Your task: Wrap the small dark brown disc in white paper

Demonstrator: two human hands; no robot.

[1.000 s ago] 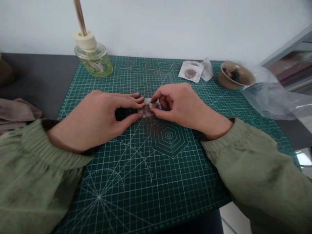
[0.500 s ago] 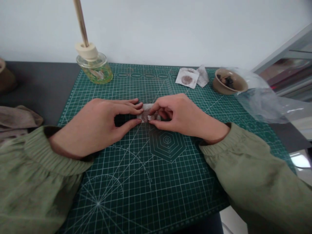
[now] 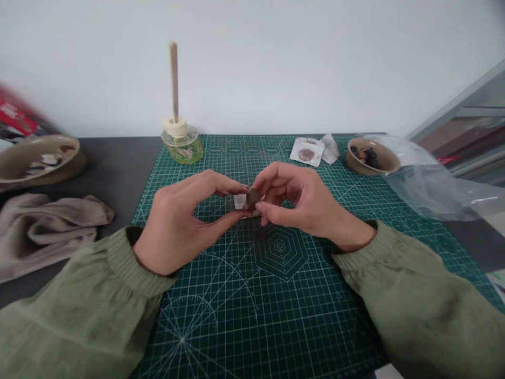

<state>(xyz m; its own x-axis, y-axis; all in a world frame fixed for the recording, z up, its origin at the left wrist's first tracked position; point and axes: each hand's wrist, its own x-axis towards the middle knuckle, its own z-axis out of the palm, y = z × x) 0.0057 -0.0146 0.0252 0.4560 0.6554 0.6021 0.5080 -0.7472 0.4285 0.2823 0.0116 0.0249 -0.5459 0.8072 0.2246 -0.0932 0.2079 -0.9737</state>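
Over the middle of a green cutting mat (image 3: pixel 244 295), both hands meet, raised a little off it. My right hand (image 3: pixel 300 202) pinches a small dark brown lump (image 3: pixel 252 197) between thumb and forefinger. My left hand (image 3: pixel 185 218) pinches a small white paper wrapper (image 3: pixel 240 202) just beside and under the lump. Green sleeves cover both forearms. Part of the wrapper is hidden by my fingers.
A glass reed diffuser (image 3: pixel 181 142) stands at the mat's far left corner. An opened white wrapper (image 3: pixel 307 151), a tan bowl (image 3: pixel 371 156) with dark pieces and a clear plastic bag (image 3: pixel 434 184) lie far right. A beige cloth (image 3: pixel 43 226) and another bowl (image 3: pixel 37 160) are left.
Both hands have lifted off the mat and the dark lump now shows outside the white wrapper. The view has tilted up and swung left, showing the left bowl.
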